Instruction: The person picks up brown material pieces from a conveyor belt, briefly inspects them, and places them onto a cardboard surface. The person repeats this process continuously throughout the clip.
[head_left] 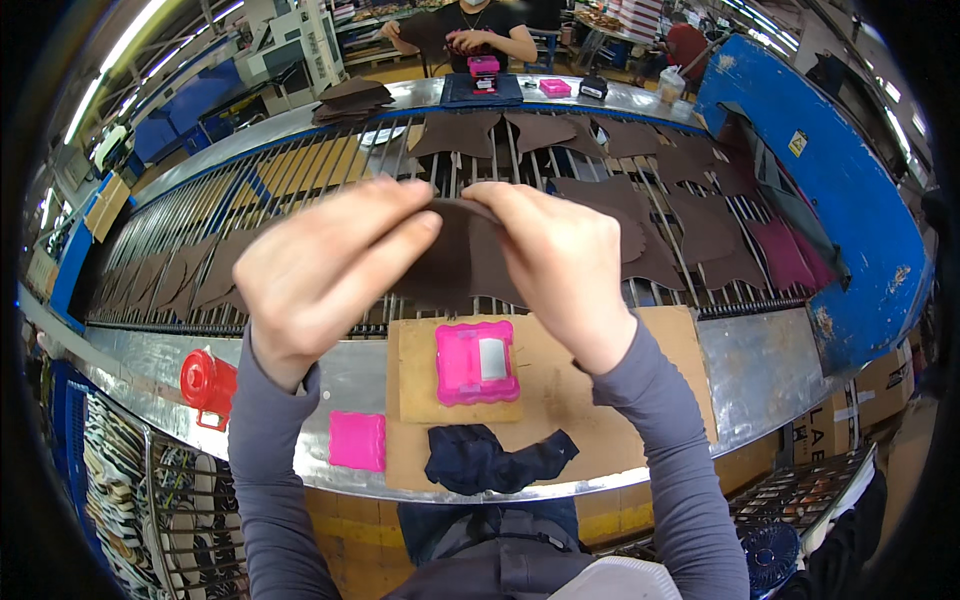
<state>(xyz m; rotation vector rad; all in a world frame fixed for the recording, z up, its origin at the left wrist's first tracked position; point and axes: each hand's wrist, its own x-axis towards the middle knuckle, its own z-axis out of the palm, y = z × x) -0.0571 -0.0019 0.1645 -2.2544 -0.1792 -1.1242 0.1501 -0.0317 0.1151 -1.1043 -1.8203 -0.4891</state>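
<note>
In front of me, above the near edge of the conveyor, a dark brown flat cut piece is raised, its top edge bent over. My left hand, slightly blurred, pinches that edge on one side, and my right hand grips it on the other. Whether it is leather or cloth I cannot tell. Below my hands a pink scalloped case with a pale rectangular panel sits on a yellowish board. A pink square lid-like piece lies to its left, and a crumpled navy cloth nearer me.
Similar brown pieces lie across the barred conveyor, with a magenta piece at right. A red lidded mug stands at left. Cardboard covers the metal table. A blue machine housing rises right; another person works opposite.
</note>
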